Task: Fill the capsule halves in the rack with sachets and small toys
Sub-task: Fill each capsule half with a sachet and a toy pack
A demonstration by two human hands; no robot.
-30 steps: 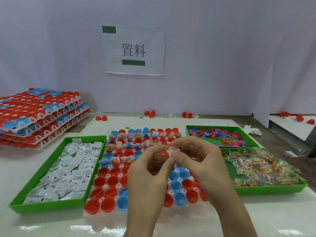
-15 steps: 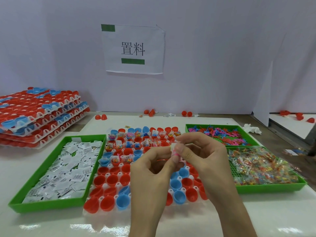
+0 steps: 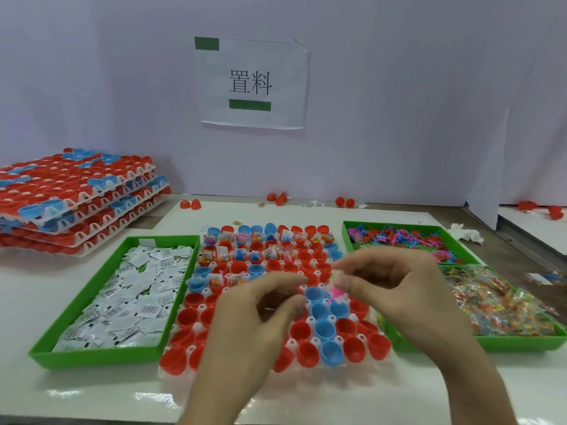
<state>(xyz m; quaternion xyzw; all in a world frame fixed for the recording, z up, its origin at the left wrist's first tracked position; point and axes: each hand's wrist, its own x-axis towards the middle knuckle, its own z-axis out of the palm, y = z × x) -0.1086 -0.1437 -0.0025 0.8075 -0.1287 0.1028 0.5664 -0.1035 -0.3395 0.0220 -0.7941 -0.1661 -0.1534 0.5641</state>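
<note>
While both hands hang over the rack (image 3: 198, 327) on the counter (image 3: 61, 394), the right hand (image 3: 399, 289) pinches a small pink toy (image 3: 336, 292).
The left hand (image 3: 260, 317) curls just beside it; whether it holds anything cannot be told. Red and blue capsule halves (image 3: 187, 317) fill the rack, its far rows carrying sachets and toys. Left of the rack lies a green tray (image 3: 92, 354) of white sachets (image 3: 138, 296); right of it, a tray of bagged toys (image 3: 491, 302), with loose plastic figures (image 3: 399, 237) beyond.

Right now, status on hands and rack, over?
Right hand pinches pink toy over rack. Left hand curled beside it, contents unclear. Near capsule halves empty; nothing blocking.
</note>
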